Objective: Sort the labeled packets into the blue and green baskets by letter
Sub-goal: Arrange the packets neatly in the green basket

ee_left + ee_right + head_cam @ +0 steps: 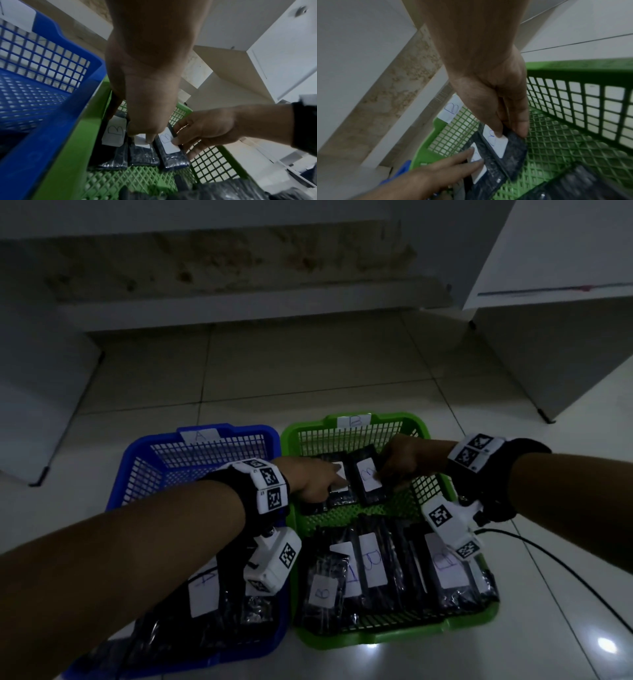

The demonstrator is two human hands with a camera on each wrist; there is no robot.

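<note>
The blue basket tagged A stands on the left and the green basket tagged B on the right, side by side on the floor. Three dark packets lie in a row in the green basket's far half. My right hand pinches the rightmost packet, labeled B, between thumb and fingers. That packet is tilted, its far end lifted. My left hand lies with straight fingers on the middle packet's white label. The third packet reads B.
Several more B packets fill the near half of the green basket. Dark packets, one labeled A, lie in the blue basket under my left forearm. A black cable runs across the tiles at right. White cabinets stand behind and at right.
</note>
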